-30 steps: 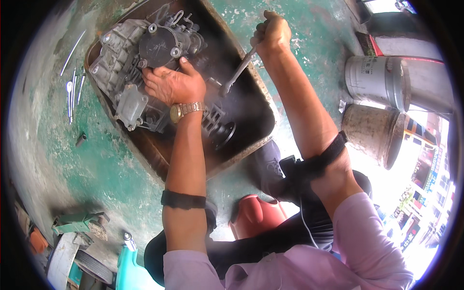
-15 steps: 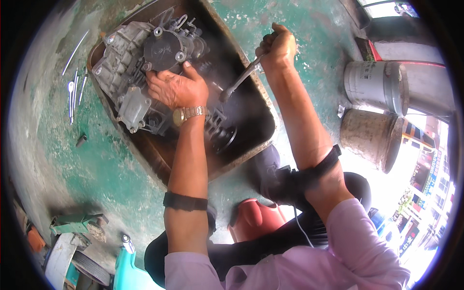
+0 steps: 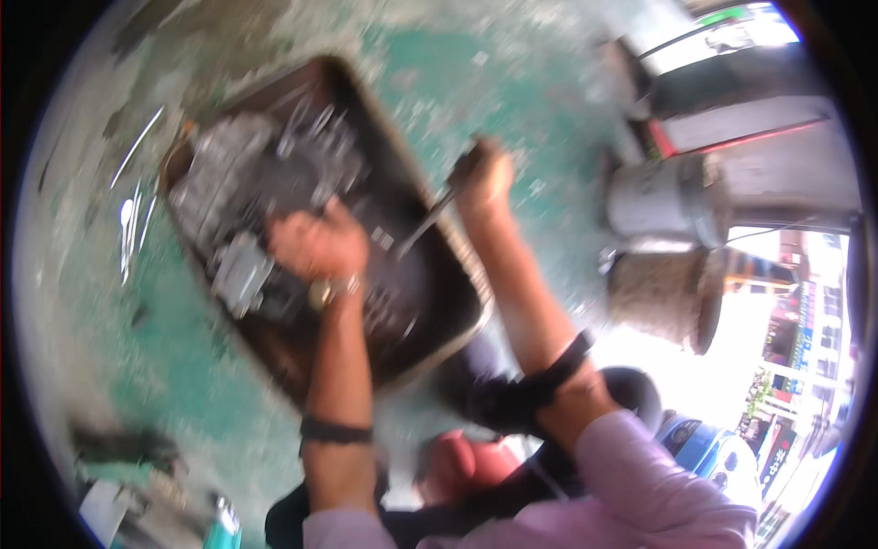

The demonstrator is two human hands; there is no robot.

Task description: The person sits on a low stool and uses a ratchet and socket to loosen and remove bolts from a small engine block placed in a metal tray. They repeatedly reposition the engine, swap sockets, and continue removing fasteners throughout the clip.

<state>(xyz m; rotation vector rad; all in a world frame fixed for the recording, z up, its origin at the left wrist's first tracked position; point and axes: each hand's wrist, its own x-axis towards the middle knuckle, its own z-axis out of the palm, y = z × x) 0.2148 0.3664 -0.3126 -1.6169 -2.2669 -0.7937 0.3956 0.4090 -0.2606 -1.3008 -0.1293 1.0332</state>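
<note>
A grey cast-metal assembly (image 3: 219, 178) with a round dark cover rests in a rusty metal tray (image 3: 471, 279); motion blur hides its detail. My left hand (image 3: 320, 240) is closed against the lower edge of the round cover, thumb upward, gripping the assembly. My right hand (image 3: 487, 183) is wrapped round the handle of a long wrench (image 3: 422, 226), which slants down-left into the tray. Whether the wrench's head sits on a bolt or shaft is too blurred to tell. Several slim silver tools (image 3: 128, 229) lie on the green floor left of the tray.
Two buckets (image 3: 658, 201) stand by the wall on the right. A red plastic object (image 3: 462, 462) is between my legs near the bottom. A blue-and-white object (image 3: 704, 457) is at lower right, beside a bright opening. Machinery and a teal item (image 3: 224, 526) sit at lower left.
The view has shifted and blurred, so the tray appears lower. Relative to the assembly, my right hand with the wrench has moved slightly inward and toward me; my left hand stays put.
</note>
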